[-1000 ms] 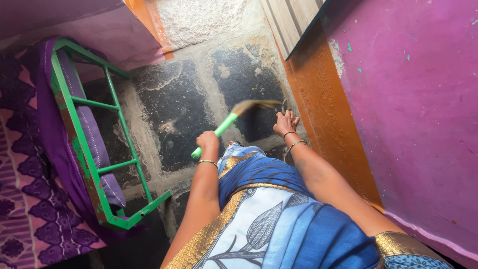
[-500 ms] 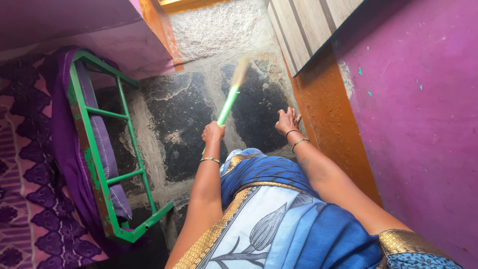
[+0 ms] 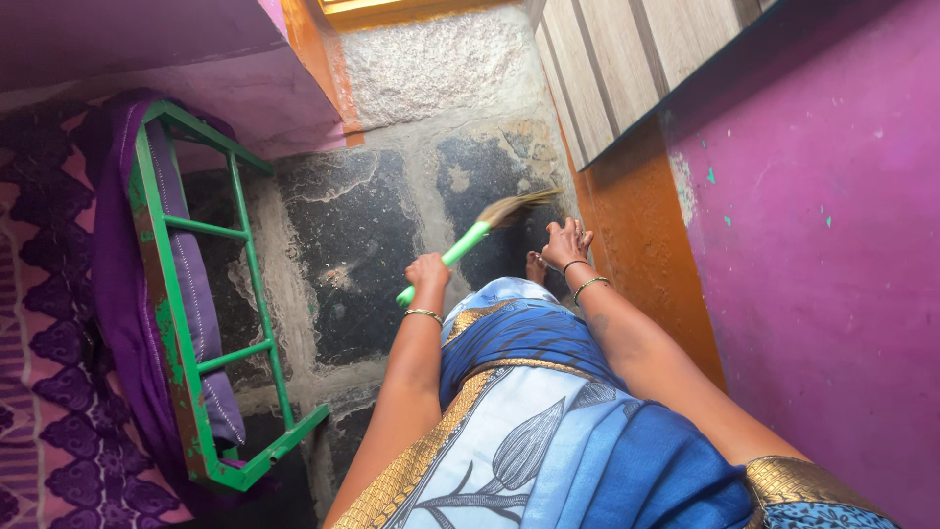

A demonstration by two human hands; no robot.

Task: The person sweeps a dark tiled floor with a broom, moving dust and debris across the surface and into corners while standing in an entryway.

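Down low, left hand [image 3: 428, 271] grips a green-handled broom [image 3: 468, 241] over stone floor [image 3: 343, 245].

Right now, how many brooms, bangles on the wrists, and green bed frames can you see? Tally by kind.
Broom, green handle, held in the left hand: 1
Bangles: 3, one on the left wrist, two on the right wrist by the right hand
Green bed frame: 1
Total: 5
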